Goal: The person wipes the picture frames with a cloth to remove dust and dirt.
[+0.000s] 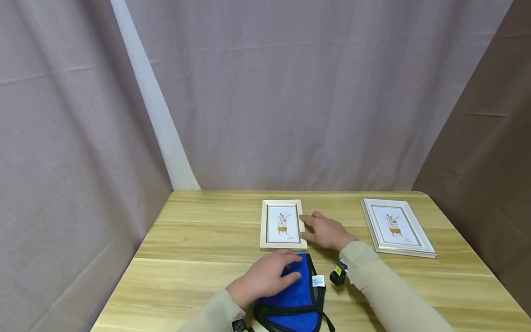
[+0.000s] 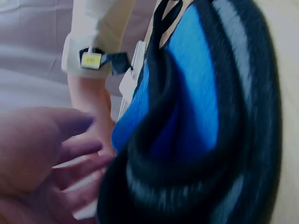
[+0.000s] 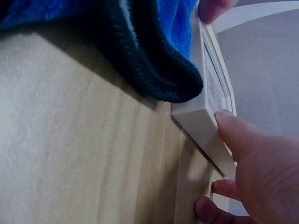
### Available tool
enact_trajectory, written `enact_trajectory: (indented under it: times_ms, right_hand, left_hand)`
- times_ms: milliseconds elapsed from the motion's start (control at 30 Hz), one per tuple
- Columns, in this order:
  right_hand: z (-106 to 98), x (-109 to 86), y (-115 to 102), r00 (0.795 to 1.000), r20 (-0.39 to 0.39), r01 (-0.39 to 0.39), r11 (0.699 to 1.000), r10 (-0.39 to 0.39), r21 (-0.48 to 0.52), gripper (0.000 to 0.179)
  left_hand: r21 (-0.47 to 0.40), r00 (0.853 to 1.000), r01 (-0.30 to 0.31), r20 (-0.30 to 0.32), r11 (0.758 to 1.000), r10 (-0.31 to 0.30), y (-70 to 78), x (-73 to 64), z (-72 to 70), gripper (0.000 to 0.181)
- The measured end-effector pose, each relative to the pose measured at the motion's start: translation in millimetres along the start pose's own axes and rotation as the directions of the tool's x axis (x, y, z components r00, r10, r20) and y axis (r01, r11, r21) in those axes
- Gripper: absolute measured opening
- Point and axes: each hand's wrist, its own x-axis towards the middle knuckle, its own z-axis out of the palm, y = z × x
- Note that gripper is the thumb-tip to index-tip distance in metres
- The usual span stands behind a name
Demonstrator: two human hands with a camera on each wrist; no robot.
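A cream picture frame [image 1: 283,224] with a potted-plant print lies flat near the middle of the table. My right hand [image 1: 327,232] is at its right side, index finger and thumb touching the border. The right wrist view shows that thumb [image 3: 233,128] on the frame's near corner, other fingers low beside it. Just in front of the frame lies a folded blue cloth [image 1: 292,295] with black edging, a white tag and a black cord. Over its upper left part is my left hand [image 1: 265,276], fingers loosely bent and the thumb apart from them.
At the right of the table [image 1: 186,258] lies a white picture frame [image 1: 396,226] with a similar print and a layered edge. Grey curtains [image 1: 269,101] hang behind and to the left, a brown one [image 1: 485,152] at the right.
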Motion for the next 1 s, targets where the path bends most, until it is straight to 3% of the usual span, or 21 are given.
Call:
enact_trajectory:
  times_ms: [100, 200, 333, 467, 667, 833, 1000]
  right_hand:
    - [-0.1, 0.3, -4.0, 1.0, -0.002, -0.006, 1.0, 0.006, -0.019, 0.068]
    - [0.6, 0.8, -8.2, 1.0, -0.003, -0.021, 0.999, 0.021, -0.041, 0.065]
    - [2.1, -0.2, -10.9, 0.999, 0.003, -0.044, 0.998, 0.044, -0.047, 0.064]
    - [2.6, -2.3, -11.2, 0.998, 0.005, -0.058, 0.998, 0.058, -0.033, 0.065]
    - [3.1, -4.8, -10.1, 0.998, -0.001, -0.065, 0.998, 0.065, -0.026, 0.066]
    - [0.9, -7.0, -7.3, 0.999, -0.015, -0.043, 0.999, 0.043, 0.004, 0.066]
    - [-3.7, -17.6, 5.2, 0.997, -0.071, -0.018, 0.999, 0.02, 0.031, 0.065]
  left_hand:
    - [-0.096, 0.99, 0.018, -0.137, 0.995, -0.031, -16.5, 1.8, -6.0, 0.025]
    - [-0.14, 0.961, 0.053, -0.263, 0.989, -0.088, -37.7, 2.6, -12.4, 0.013]
    - [-0.139, 0.928, 0.117, -0.336, 0.983, -0.158, -65.5, 1.4, -18.2, 0.011]
    - [-0.142, 0.91, 0.177, -0.353, 0.974, -0.217, -83.5, 1.0, -20.5, 0.015]
    - [-0.173, 0.894, 0.214, -0.361, 0.961, -0.264, -95.5, 1.5, -20.7, 0.021]
    - [-0.171, 0.903, 0.238, -0.323, 0.956, -0.282, -99.5, 2.6, -22.8, 0.03]
    - [-0.139, 0.927, 0.263, -0.238, 0.955, -0.29, -99.9, 4.2, -23.2, 0.041]
